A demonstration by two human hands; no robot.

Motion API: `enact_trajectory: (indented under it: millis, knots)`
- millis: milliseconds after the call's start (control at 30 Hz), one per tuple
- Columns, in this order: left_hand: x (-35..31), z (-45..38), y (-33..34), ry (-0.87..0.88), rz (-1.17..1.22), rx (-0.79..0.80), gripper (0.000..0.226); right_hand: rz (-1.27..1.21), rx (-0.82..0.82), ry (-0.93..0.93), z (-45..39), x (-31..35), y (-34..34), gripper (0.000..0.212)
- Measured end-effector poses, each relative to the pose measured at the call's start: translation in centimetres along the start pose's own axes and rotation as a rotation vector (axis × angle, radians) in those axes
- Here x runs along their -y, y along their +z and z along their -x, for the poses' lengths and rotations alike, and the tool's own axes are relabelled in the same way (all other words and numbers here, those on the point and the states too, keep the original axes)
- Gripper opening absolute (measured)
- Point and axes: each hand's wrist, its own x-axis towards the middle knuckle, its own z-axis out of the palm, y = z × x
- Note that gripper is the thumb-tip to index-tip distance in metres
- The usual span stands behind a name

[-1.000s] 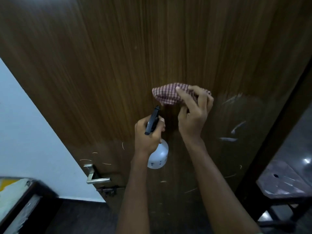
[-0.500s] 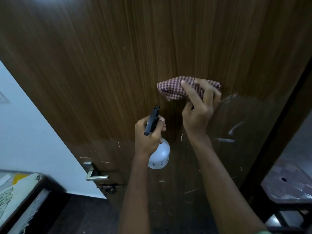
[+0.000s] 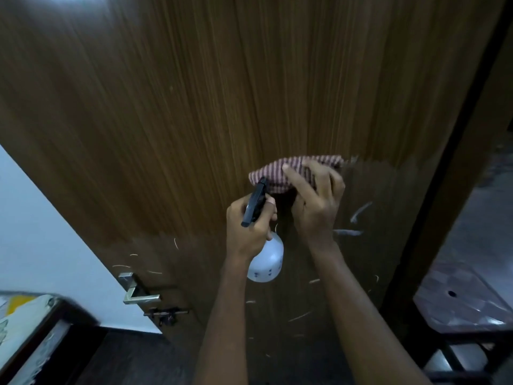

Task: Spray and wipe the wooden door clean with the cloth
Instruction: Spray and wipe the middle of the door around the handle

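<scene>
The wooden door (image 3: pixel 194 112) fills most of the head view, brown with vertical grain and pale scratch marks low down. My right hand (image 3: pixel 316 201) presses a bunched red-and-white checked cloth (image 3: pixel 277 173) flat against the door, fingers spread over it. Just left of it, my left hand (image 3: pixel 247 229) grips a spray bottle (image 3: pixel 265 261) with a white round body and a black trigger head that points up toward the cloth.
A metal door handle (image 3: pixel 136 293) and a dark latch (image 3: pixel 166 314) sit at the door's lower left edge. A white wall (image 3: pixel 41 232) lies left of the door, a dark frame (image 3: pixel 455 168) on the right. A dark table (image 3: pixel 458 304) stands lower right.
My right hand has slid the cloth back to the left and slightly down across the door. The left hand with the bottle has stayed about where it was.
</scene>
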Motion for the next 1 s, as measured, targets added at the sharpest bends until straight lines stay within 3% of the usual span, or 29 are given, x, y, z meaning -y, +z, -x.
enact_trajectory:
  millis: [133,333,533,733,900,1000]
  knots:
    - [-0.3,0.2,1.3,0.003,0.010,0.003,0.026,0.025,0.130,-0.025,4.7,-1.8,-2.0,0.035]
    - [-0.6,0.3,3.4,-0.011,0.017,0.018,0.020,0.030,-0.047,0.002,-4.4,-2.2,-1.8,0.025]
    - [-1.2,0.3,5.5,-0.006,0.023,0.012,0.022,0.039,0.161,0.017,5.2,-4.7,-4.0,0.043]
    - [-1.2,0.3,7.0,-0.005,0.038,0.013,0.020,0.002,-0.046,0.087,-3.4,-5.1,-3.8,0.029]
    - [-1.4,0.3,7.9,0.020,0.019,0.026,0.021,0.015,0.122,0.078,5.2,-7.2,-5.6,0.041]
    - [-1.8,0.1,8.3,0.028,0.015,0.034,0.020,0.010,0.109,0.094,2.9,-7.8,-5.8,0.031]
